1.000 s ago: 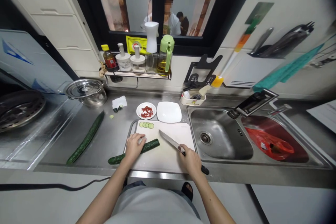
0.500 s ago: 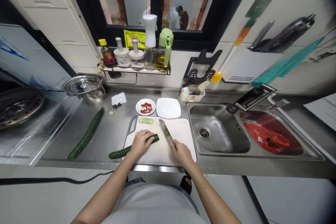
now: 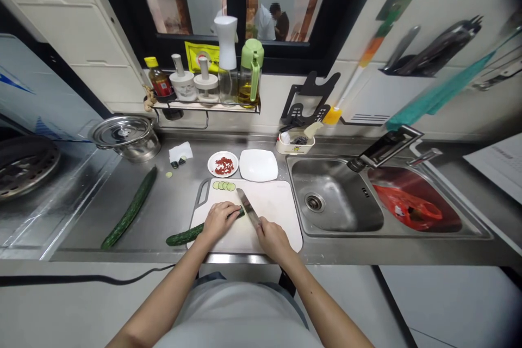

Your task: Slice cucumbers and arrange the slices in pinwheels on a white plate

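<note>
A cut cucumber (image 3: 185,236) lies slantwise over the left part of the white cutting board (image 3: 274,201). My left hand (image 3: 221,219) is closed over its middle, fingers near the cut end. In my right hand (image 3: 272,238) is a kitchen knife (image 3: 248,208), its blade right beside the cut end of the cucumber; whether it touches is hard to tell. Several overlapping cucumber slices (image 3: 224,186) rest at the board's top left. Just behind the board stand a small plate of chopped red pieces (image 3: 224,166) and a white square plate (image 3: 258,165).
A whole cucumber (image 3: 129,209) lies on the steel counter to the left, near a lidded pot (image 3: 125,136). Right of the board is a double sink (image 3: 338,201) with a red plastic bag (image 3: 408,209) in its far basin. A condiment shelf (image 3: 207,107) hangs behind.
The knife has moved left, from a gap beside the cucumber to right at its cut end. My left hand keeps its hold. The whole view has shifted slightly.
</note>
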Demonstrator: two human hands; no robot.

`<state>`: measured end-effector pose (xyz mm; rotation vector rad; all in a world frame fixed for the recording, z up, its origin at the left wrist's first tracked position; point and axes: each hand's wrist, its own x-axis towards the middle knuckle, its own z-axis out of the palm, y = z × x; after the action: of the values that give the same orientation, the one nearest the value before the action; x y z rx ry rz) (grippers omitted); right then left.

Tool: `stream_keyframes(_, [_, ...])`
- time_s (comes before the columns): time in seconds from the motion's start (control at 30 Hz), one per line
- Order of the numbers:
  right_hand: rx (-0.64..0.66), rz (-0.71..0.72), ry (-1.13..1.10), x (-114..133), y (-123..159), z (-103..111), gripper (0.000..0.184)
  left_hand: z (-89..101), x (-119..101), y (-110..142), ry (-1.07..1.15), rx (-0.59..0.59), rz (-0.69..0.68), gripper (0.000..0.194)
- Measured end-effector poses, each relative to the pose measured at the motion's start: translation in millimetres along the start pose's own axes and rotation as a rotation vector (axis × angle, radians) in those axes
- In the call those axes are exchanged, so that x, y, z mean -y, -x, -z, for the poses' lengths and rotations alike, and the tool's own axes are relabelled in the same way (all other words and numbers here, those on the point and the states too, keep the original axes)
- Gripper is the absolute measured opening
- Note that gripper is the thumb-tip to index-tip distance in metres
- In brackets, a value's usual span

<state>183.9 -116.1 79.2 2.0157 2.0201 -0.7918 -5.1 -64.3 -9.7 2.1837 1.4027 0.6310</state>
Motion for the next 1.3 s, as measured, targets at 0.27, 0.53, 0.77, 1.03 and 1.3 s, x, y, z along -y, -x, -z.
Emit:
stream_keyframes(0.27, [0.003, -0.001, -0.014, 1, 2, 0, 0.028, -5.1, -3, 6, 0.050, 0.007, 0.042, 0.028])
stream_keyframes(0.53, [0.021, 0.024, 0.009, 0, 5, 1, 0.029, -8.9, -4, 8, 0.024, -0.021, 0.017, 0.026])
stream_keyframes(0.77, [0.031, 0.017, 0.015, 2, 8, -2, 0.030, -10.0, -4, 9, -0.007, -0.007, 0.018, 0.027])
stream_keyframes(1.03, [0.072, 0.020, 0.039, 2, 19, 0, 0.031, -12.3, -4, 11, -0.020, -0.023, -0.015, 0.027])
stream_keyframes(1.3, [0.129, 0.008, 0.014, -6, 36, 2, 0.031, -12.0, -4, 10, -0.018, -0.021, -0.008, 0.026])
